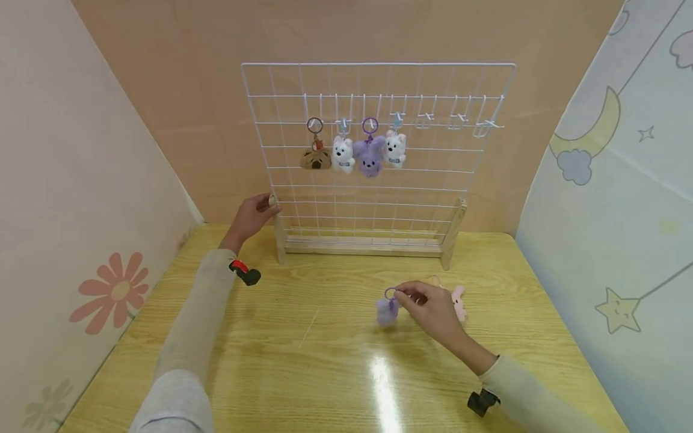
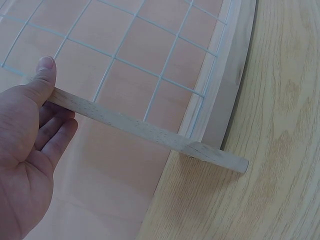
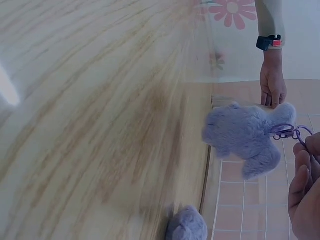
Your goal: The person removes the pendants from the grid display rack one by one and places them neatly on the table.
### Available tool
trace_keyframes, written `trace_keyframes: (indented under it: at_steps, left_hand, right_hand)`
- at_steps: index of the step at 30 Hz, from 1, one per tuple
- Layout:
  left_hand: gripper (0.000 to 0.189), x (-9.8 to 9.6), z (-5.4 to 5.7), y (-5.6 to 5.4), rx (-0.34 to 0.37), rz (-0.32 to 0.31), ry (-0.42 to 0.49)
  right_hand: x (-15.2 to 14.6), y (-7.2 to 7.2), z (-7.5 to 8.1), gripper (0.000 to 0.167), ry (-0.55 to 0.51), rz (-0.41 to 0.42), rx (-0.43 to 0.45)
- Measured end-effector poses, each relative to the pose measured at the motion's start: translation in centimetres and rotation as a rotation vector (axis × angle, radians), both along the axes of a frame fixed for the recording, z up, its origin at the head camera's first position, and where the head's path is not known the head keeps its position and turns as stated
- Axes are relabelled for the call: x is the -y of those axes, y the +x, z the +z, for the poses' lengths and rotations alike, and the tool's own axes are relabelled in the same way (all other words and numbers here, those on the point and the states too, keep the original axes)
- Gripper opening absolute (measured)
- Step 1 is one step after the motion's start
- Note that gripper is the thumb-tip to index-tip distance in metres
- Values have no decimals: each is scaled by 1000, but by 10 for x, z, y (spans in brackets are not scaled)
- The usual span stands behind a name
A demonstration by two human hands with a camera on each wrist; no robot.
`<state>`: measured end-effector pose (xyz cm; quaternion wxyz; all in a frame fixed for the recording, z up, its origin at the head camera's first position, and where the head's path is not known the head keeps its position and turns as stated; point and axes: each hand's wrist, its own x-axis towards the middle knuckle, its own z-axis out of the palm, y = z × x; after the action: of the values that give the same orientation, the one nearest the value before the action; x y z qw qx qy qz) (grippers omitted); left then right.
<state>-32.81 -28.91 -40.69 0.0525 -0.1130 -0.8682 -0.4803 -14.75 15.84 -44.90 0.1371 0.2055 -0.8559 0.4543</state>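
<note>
My left hand [image 1: 253,218] grips the top of the left wooden upright [image 2: 125,122] of a white wire grid rack [image 1: 373,186], thumb on one side and fingers behind. Over the table, my right hand [image 1: 433,310] pinches the purple ring [image 3: 304,134] of a fluffy purple plush keychain [image 3: 242,129], which hangs below the fingers. A pink plush [image 1: 459,302] lies by the right hand, partly hidden behind it. Another purple fluffy piece [image 3: 186,225] shows low in the right wrist view.
On the rack's hooks hang a brown plush keychain [image 1: 316,159], two white dog plushes [image 1: 343,154] and a purple plush [image 1: 370,157]. Bare hooks [image 1: 458,120] stand to their right. Patterned panels [image 1: 622,240] flank the wooden table [image 1: 260,361].
</note>
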Motion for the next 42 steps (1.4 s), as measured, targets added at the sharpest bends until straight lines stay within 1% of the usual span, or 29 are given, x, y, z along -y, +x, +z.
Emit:
trace_keyframes:
  at_steps: [8,16,25,33,42]
  left_hand:
    - [63,-1,0,0,0,-1,-2]
    - [53,-2,1,0,-8,0,-3]
    - [53,-2,1,-1,-16,-10,10]
    - [53,-2,-1,-1,-8,-2,13]
    - [53,-2,-1,-2,1,5,16]
  right_hand:
    - [3,1,-8,7,-21,53,-53]
    - [0,5,-10,7,-20,83,-49]
    - [-4,9,-13,9,-53,45,-43]
    - [-9,10,-14,7,-40,5,-13]
    - [-12,4,-12,8,-35,-43,-36]
